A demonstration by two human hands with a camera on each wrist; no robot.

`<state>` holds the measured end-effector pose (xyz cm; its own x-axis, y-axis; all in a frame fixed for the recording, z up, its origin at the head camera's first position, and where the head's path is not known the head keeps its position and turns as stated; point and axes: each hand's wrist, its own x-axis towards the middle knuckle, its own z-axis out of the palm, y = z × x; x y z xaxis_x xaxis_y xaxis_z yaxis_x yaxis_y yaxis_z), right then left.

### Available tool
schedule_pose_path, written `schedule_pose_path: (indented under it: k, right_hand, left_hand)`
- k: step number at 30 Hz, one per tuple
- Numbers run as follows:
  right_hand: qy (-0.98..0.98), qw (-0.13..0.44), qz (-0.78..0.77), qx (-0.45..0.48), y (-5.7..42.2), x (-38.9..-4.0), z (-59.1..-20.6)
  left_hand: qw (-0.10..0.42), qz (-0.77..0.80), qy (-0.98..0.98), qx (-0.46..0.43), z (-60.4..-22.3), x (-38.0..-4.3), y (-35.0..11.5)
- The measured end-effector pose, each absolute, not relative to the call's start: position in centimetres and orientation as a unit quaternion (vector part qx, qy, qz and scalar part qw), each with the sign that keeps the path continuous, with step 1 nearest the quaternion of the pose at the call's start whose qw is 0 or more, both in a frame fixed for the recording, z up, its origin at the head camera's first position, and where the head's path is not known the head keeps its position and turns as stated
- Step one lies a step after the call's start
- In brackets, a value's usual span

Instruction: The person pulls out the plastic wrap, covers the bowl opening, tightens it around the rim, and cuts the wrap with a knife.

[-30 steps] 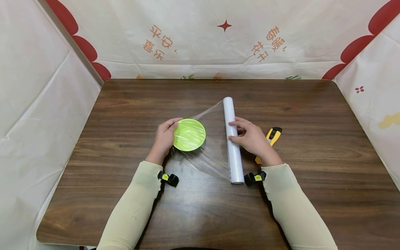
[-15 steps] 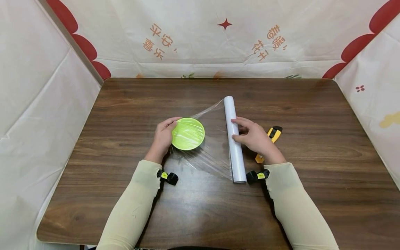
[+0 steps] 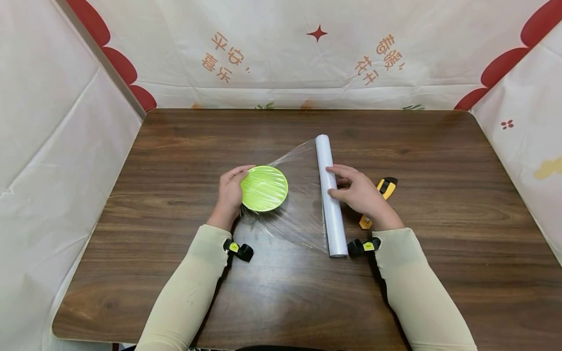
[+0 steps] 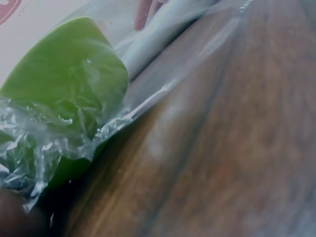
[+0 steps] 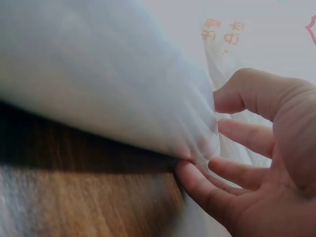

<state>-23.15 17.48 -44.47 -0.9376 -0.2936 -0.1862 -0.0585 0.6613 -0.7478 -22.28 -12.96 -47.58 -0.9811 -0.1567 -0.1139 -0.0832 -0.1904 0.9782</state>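
**Bowl covered, film not cut from the roll**

Head view: the bowl [image 3: 265, 189] sits near the centre of the frame, with clear film [image 3: 287, 225] drawn across its top. The film spans the gap to the roll [image 3: 332, 214], right of centre, so covering looks done and parting the sheet looks undone. The left hand [image 3: 230, 194] grips the bowl's left edge, thumb near the rim. The right hand [image 3: 359, 192] has thumb and fingers spaced apart but closed around the roll's right side. The cutter [image 3: 387, 187] lies on the counter [image 3: 175, 146] beyond that hand, untouched and partly hidden by the forearm. Whether the bowl's base rests on the counter cannot be told, and the clear film's exact edges are hard to trace.

Left wrist view: the bowl fills the upper left, cut off by the frame. Film bunches in creases down its near side; toward the roll it runs on as a loose sheet, so wrapping on that side seems unfinished. Fingertips [image 4: 142, 16] show at the top; a dark shape [image 4: 17, 212] at the lower left is too dim to name.

Right wrist view: the roll, blurred and cropped, fills the upper left, its pale surface meeting the fingertips near the centre.
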Motion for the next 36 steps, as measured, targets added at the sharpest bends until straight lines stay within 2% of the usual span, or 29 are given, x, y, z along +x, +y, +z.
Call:
schedule_pose_path:
  k: [23, 31, 36]
  right_hand:
    - [0.901, 0.143, -0.398, -0.096, 17.8, -22.9, -44.3]
    - [0.918, 0.114, -0.357, -0.134, 18.6, -22.7, -43.3]
    - [0.952, 0.073, -0.244, -0.169, 21.8, -23.0, -41.4]
  left_hand:
    - [0.019, -0.743, -0.659, 0.113, -47.5, -22.1, -13.1]
    - [0.036, -0.743, -0.655, 0.135, -47.2, -21.5, -12.9]
    - [0.036, -0.746, -0.653, 0.126, -47.2, -21.5, -12.2]
